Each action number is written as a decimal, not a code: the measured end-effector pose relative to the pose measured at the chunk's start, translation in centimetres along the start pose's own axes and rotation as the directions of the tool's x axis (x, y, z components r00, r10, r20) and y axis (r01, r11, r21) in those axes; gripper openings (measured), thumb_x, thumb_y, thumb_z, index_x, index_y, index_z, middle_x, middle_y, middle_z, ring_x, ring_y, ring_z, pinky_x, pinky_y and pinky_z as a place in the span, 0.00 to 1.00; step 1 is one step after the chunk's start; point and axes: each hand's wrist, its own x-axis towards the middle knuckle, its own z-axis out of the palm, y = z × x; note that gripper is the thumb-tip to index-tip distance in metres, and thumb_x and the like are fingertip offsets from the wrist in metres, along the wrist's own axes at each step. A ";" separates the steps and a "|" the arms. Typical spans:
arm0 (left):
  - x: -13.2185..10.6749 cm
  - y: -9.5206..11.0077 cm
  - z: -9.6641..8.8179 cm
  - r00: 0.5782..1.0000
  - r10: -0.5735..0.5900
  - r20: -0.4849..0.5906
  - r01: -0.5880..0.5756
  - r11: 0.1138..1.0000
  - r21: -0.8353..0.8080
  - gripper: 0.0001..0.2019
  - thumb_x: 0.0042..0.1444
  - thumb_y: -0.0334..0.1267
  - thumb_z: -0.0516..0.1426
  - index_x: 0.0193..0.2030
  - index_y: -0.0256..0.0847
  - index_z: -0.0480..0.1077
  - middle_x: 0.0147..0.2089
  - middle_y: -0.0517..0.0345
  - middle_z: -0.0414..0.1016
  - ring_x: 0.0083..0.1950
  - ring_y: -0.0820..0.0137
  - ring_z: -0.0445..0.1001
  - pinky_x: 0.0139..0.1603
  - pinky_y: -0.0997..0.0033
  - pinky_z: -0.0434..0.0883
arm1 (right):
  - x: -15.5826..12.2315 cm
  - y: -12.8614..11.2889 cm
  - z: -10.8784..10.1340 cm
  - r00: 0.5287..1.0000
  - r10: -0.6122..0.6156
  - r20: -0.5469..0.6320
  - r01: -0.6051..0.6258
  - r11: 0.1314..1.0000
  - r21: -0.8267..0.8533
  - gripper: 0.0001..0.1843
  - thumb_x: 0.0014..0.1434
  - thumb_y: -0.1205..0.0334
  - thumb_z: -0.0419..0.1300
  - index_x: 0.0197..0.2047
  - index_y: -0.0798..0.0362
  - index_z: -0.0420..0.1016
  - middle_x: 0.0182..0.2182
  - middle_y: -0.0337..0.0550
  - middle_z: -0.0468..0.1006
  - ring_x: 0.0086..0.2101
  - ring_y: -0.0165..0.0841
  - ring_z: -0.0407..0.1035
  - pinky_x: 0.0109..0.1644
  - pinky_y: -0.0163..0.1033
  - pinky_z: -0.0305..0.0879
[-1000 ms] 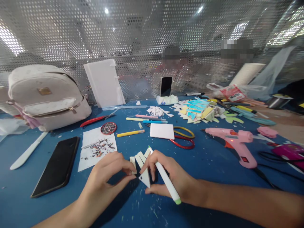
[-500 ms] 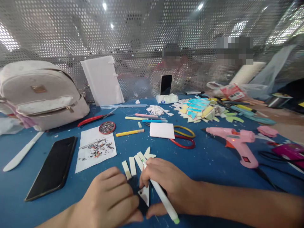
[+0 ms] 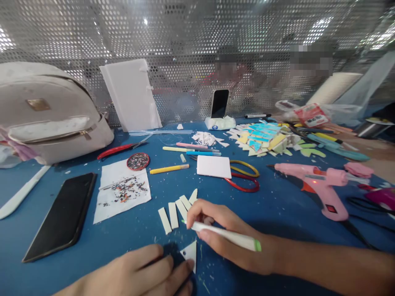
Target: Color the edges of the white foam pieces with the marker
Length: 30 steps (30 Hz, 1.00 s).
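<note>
One white triangle [image 3: 191,253], card or foam, lies flat on the blue table [image 3: 277,213] at the near edge.

- Left hand [image 3: 145,273]: fingertips closed on the triangle's left corner, pinning it.
- Right hand [image 3: 225,240]: wrapped around a white pen [image 3: 226,235] with a green end; the tip hangs just beyond the triangle, not touching it.
- Step, by judgement: the piece is steadied for marking. The next move calls for lowering the tip onto it without shifting it.
- Just beyond the triangle: several white strips [image 3: 174,213], fanned.
- Farther beyond: a white card [image 3: 213,166] and scissors [image 3: 245,181].
- Right of the triangle, well apart: a pink glue gun [image 3: 314,185].
- Left of the triangle: a black phone [image 3: 60,216] and a sequin-strewn paper [image 3: 121,191].
- Nothing lies between pen and triangle.
</note>
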 end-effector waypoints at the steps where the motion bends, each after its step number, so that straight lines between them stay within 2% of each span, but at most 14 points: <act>1: 0.1 -0.2 0.0 1.000 0.005 -0.006 -0.005 1.000 -0.004 0.21 0.74 0.26 0.43 0.51 0.43 0.77 0.53 0.66 0.80 0.42 0.73 0.75 0.42 0.71 0.75 | 0.1 0.0 -0.1 1.000 -0.009 0.008 0.009 1.000 -0.005 0.14 0.70 0.54 0.48 0.46 0.54 0.68 0.36 0.43 0.69 0.33 0.33 0.61 0.38 0.38 0.61; 4: 0.2 -0.4 -0.1 1.000 0.012 -0.023 -0.012 1.000 -0.020 0.24 0.74 0.26 0.40 0.52 0.43 0.77 0.54 0.67 0.80 0.46 0.73 0.76 0.47 0.71 0.75 | 0.2 -0.1 -0.1 0.999 -0.025 0.027 0.023 0.998 0.064 0.17 0.70 0.53 0.47 0.41 0.55 0.70 0.33 0.44 0.71 0.31 0.33 0.64 0.36 0.37 0.62; 6: 0.2 -0.4 -0.1 1.000 0.014 -0.018 -0.014 1.000 -0.027 0.24 0.74 0.25 0.40 0.52 0.43 0.77 0.54 0.67 0.79 0.49 0.73 0.75 0.50 0.70 0.74 | 0.2 -0.1 0.0 0.999 0.026 0.046 -0.032 0.990 0.134 0.19 0.71 0.53 0.44 0.39 0.55 0.70 0.28 0.42 0.70 0.28 0.32 0.65 0.32 0.35 0.62; 8: 0.2 -0.2 -0.2 1.000 -0.001 -0.007 0.001 1.000 -0.029 0.24 0.74 0.25 0.40 0.52 0.42 0.77 0.54 0.66 0.79 0.51 0.73 0.75 0.52 0.70 0.74 | 0.1 0.0 0.1 0.994 0.097 0.042 -0.103 0.978 0.181 0.16 0.70 0.54 0.46 0.35 0.54 0.66 0.23 0.38 0.69 0.24 0.30 0.65 0.29 0.33 0.60; 12: 0.0 0.0 -0.1 1.000 -0.002 0.004 0.002 0.999 -0.048 0.24 0.74 0.25 0.40 0.51 0.42 0.77 0.55 0.65 0.79 0.46 0.73 0.76 0.49 0.70 0.75 | 0.3 0.2 0.5 0.987 0.158 0.042 -0.163 0.969 0.184 0.17 0.67 0.56 0.50 0.27 0.53 0.62 0.18 0.35 0.65 0.19 0.27 0.61 0.24 0.31 0.56; 16: -0.3 -0.1 0.4 1.000 0.019 -0.022 -0.021 0.996 -0.089 0.24 0.74 0.26 0.40 0.50 0.39 0.78 0.55 0.61 0.79 0.39 0.72 0.75 0.43 0.69 0.76 | 0.7 0.1 0.6 0.979 0.203 0.023 -0.204 0.966 0.161 0.13 0.63 0.59 0.54 0.27 0.53 0.63 0.19 0.35 0.67 0.21 0.26 0.61 0.25 0.29 0.55; 18: -0.3 -0.2 0.5 0.997 0.047 -0.061 -0.054 0.992 -0.112 0.23 0.74 0.26 0.41 0.49 0.38 0.78 0.54 0.59 0.80 0.36 0.72 0.75 0.40 0.70 0.76 | 0.7 0.2 0.6 0.981 0.192 0.019 -0.192 0.967 0.166 0.16 0.65 0.57 0.52 0.25 0.53 0.62 0.18 0.34 0.66 0.20 0.26 0.60 0.25 0.30 0.56; 20: -0.2 -0.3 0.5 0.999 0.044 -0.029 -0.047 0.991 -0.122 0.18 0.73 0.28 0.46 0.49 0.38 0.78 0.54 0.59 0.80 0.37 0.72 0.75 0.41 0.70 0.76 | 0.7 0.3 0.5 0.984 0.175 0.021 -0.176 0.966 0.190 0.20 0.66 0.55 0.49 0.24 0.53 0.62 0.16 0.34 0.64 0.19 0.27 0.59 0.24 0.31 0.56; 22: -0.1 -0.3 0.3 1.000 0.026 0.007 -0.025 0.993 -0.119 0.13 0.72 0.30 0.51 0.50 0.39 0.78 0.55 0.60 0.79 0.38 0.72 0.75 0.43 0.70 0.76 | 0.6 0.3 0.5 0.983 0.183 0.026 -0.184 0.960 0.210 0.19 0.66 0.54 0.50 0.25 0.53 0.63 0.17 0.35 0.65 0.19 0.27 0.60 0.24 0.31 0.56; 24: -0.1 -0.3 0.1 1.000 0.019 0.015 -0.018 0.993 -0.114 0.13 0.73 0.31 0.51 0.50 0.40 0.78 0.56 0.62 0.79 0.39 0.72 0.75 0.43 0.70 0.76 | 0.6 0.3 0.5 0.981 0.192 0.036 -0.195 0.957 0.213 0.17 0.65 0.55 0.52 0.27 0.54 0.64 0.19 0.36 0.67 0.20 0.27 0.62 0.24 0.30 0.56; 27: -0.1 -0.4 0.1 0.999 0.032 0.025 -0.030 0.994 -0.107 0.14 0.73 0.30 0.50 0.51 0.41 0.77 0.56 0.64 0.79 0.38 0.73 0.75 0.42 0.70 0.75 | 0.6 0.2 0.4 0.984 0.165 0.066 -0.176 0.961 0.215 0.19 0.66 0.53 0.51 0.25 0.53 0.62 0.17 0.35 0.65 0.19 0.26 0.61 0.23 0.30 0.55; 30: -0.1 -0.4 0.1 0.999 0.039 0.023 -0.037 0.995 -0.089 0.09 0.71 0.33 0.56 0.50 0.42 0.78 0.55 0.65 0.79 0.37 0.74 0.75 0.42 0.71 0.75 | 0.5 0.2 0.4 0.986 0.146 0.075 -0.159 0.964 0.213 0.21 0.67 0.51 0.50 0.25 0.53 0.60 0.17 0.34 0.64 0.19 0.26 0.60 0.23 0.30 0.55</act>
